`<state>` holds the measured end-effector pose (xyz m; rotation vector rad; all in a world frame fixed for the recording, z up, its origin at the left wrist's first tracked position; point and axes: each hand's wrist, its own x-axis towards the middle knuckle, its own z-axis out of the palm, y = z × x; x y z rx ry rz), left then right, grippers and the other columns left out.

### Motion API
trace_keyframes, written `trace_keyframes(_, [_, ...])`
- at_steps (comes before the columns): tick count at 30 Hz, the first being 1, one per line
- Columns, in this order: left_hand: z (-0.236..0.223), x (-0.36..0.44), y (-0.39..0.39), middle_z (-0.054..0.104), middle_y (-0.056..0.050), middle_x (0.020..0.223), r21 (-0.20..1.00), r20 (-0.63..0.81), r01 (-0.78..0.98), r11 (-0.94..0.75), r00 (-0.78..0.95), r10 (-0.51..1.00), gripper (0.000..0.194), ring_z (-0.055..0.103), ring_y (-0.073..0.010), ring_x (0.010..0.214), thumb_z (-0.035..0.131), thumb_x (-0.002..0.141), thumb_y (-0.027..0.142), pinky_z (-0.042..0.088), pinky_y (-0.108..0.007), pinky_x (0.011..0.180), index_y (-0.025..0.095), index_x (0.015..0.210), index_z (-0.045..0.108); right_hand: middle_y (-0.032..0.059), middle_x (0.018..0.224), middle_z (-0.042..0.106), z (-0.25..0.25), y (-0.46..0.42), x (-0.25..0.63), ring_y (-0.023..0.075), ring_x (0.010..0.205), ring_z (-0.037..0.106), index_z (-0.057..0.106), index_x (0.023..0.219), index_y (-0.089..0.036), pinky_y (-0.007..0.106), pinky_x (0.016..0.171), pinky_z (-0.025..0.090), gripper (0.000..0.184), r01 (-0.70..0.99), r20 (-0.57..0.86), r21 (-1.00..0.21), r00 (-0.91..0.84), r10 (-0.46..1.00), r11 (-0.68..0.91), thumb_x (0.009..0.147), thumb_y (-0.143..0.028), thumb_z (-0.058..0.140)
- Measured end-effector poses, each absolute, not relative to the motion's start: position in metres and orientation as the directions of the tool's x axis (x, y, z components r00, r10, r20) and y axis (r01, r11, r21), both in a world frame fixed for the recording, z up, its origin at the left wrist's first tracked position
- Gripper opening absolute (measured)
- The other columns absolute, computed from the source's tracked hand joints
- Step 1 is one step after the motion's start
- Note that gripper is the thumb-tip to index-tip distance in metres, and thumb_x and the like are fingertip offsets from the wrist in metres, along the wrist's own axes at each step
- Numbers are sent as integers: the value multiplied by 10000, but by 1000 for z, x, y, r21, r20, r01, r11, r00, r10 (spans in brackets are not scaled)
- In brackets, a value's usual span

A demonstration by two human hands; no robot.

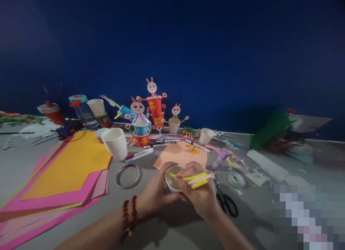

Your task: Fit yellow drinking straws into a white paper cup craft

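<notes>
My L hand (156, 191) curls round small white paper cup (171, 184), prob. steadying it. R hand (198, 195) pinches thin yellow/whitish strips (199, 179) at its mouth.

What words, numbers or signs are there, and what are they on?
"囍", it seems, in gold on the lower stacked red cup.
Gold characters on the upper stacked red cup: too blurred.
Gold characters on the red cup under the blue one: too blurred.
Any print on the markers or glue stick: too small.
</notes>
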<state>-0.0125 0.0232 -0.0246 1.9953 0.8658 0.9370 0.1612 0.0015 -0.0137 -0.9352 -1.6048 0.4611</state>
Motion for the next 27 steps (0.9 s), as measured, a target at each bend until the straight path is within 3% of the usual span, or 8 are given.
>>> trace_keyframes(7, [-22, -17, 23, 566, -126, 1334, 827, 330, 230, -514, 542, 773, 774, 577, -303, 1201, 795, 748, 457, 462, -418, 1024, 228, 1360, 380, 59, 827, 645, -10, 4, 163, 237, 832, 638, 705, 779, -201, 367, 747, 508, 73, 424, 583, -725, -42, 811, 543, 830, -247, 683])
trace_keyframes(12, [-20, -20, 23, 531, -141, 1420, 827, 311, 226, -515, 579, 753, 667, 535, -310, 1269, 688, 849, 382, 449, -423, 1049, 213, 1413, 374, 48, 784, 661, -4, 6, 165, 225, 792, 635, 706, 758, -203, 360, 750, 503, 94, 431, 531, -748, -69, 845, 505, 834, -249, 676])
trace_keyframes(14, [-18, -18, 23, 551, -135, 1403, 851, 284, 222, -476, 567, 773, 646, 550, -300, 1252, 695, 845, 374, 467, -416, 1030, 215, 1397, 400, 50, 838, 692, 0, 6, 167, 232, 838, 640, 732, 871, -225, 360, 765, 509, 70, 401, 490, -767, -138, 861, 501, 852, -260, 674])
trace_keyframes(17, [-14, -17, 24, 557, -124, 1395, 897, 269, 163, -410, 535, 801, 636, 560, -287, 1243, 710, 833, 383, 489, -393, 1006, 223, 1381, 430, 74, 1094, 693, 6, 6, 174, 244, 987, 632, 669, 1158, -250, 380, 869, 515, 309, 293, 487, -804, -176, 855, 518, 851, -283, 698])
trace_keyframes(19, [-12, -18, 25, 559, -119, 1389, 926, 258, 114, -361, 509, 821, 621, 570, -282, 1227, 701, 837, 408, 506, -373, 982, 223, 1373, 448, 95, 1211, 644, 8, 8, 180, 253, 1074, 606, 618, 1209, -238, 390, 924, 506, 390, 227, 514, -813, -151, 844, 536, 836, -297, 716])
trace_keyframes(21, [-12, -20, 27, 572, -114, 1365, 945, 242, 82, -317, 478, 844, 597, 583, -279, 1203, 687, 845, 432, 516, -361, 959, 221, 1358, 466, 90, 1158, 644, 10, 11, 186, 242, 1035, 611, 626, 1116, -221, 364, 884, 523, 317, 194, 513, -822, -156, 844, 535, 826, -306, 723])
trace_keyframes(25, [-16, -23, 30, 568, -114, 1358, 948, 247, 69, -310, 450, 858, 596, 569, -287, 1222, 692, 844, 443, 509, -359, 964, 227, 1351, 467, 18, 822, 623, 11, 16, 193, 161, 734, 599, 642, 823, -199, 266, 672, 522, 116, 205, 445, -848, -227, 867, 489, 842, -300, 697])
trace_keyframes(27, [-18, -24, 31, 547, -121, 1382, 942, 247, 95, -323, 455, 855, 608, 557, -291, 1241, 689, 847, 440, 508, -366, 971, 229, 1365, 450, 11, 789, 616, 11, 16, 192, 151, 698, 593, 650, 822, -197, 251, 637, 514, 95, 195, 439, -854, -230, 869, 483, 859, -282, 668])
